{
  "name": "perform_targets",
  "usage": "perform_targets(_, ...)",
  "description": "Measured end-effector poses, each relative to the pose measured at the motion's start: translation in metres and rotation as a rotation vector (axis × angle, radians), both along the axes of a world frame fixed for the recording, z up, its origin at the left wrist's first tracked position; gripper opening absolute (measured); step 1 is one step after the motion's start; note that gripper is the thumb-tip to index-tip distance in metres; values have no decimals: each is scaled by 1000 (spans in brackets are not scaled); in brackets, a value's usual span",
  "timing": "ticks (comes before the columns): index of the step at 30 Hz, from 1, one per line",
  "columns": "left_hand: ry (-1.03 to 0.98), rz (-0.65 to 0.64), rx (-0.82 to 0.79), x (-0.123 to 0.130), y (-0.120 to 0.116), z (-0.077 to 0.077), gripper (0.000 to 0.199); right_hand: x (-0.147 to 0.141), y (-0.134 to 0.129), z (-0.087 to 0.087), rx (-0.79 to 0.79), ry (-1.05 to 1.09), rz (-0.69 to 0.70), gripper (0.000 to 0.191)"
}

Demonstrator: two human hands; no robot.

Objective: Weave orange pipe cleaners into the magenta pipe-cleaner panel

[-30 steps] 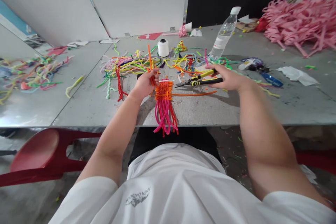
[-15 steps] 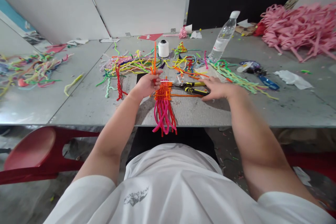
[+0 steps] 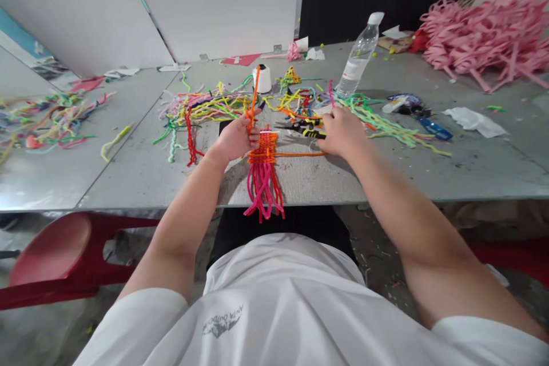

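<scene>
An orange and red woven piece (image 3: 262, 147) lies near the table's front edge, its pink and red strands (image 3: 262, 183) hanging over that edge. My left hand (image 3: 239, 137) is closed around an upright orange cord (image 3: 255, 91), just left of the weave's top. Black and yellow pliers (image 3: 306, 127) lie to the right of the weave with their jaws pointing left. My right hand (image 3: 343, 132) is closed at their handles, with the fingertips partly hidden. Another orange cord (image 3: 300, 154) runs rightward from the weave to below my right hand.
Coloured cords (image 3: 206, 106) lie behind my left hand, green ones (image 3: 390, 123) to the right. A thread spool (image 3: 262, 79) and a water bottle (image 3: 358, 60) stand farther back. Pink strips (image 3: 484, 40) are heaped at the right. A red chair (image 3: 55, 246) is at the lower left.
My right hand has moved slightly left, and its spread fingers have closed at the pliers' handles. The pliers have turned a little. The view has shifted slightly.
</scene>
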State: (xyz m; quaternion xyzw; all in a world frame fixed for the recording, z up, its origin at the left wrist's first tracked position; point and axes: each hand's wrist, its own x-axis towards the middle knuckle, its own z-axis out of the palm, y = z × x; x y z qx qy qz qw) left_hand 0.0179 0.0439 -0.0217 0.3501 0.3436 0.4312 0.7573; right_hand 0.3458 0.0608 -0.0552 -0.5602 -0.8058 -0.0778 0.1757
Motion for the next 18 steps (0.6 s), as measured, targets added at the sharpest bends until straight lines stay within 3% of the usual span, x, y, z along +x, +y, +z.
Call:
perform_targets(3, 13, -24, -11, 0, 0, 2, 27, 0, 3, 0, 7, 154, 6, 67)
perform_targets(6, 34, -35, -24, 1, 0, 2, 26, 2, 5, 1, -67, 248, 86, 57)
perform_targets(14, 101, -55, -46, 12, 0, -9, 20, -15, -1, 4, -237, 360, 126, 50)
perform_targets(18, 118, -112, -72, 15, 0, -8, 20, -19, -4, 7, -238, 357, 126, 48)
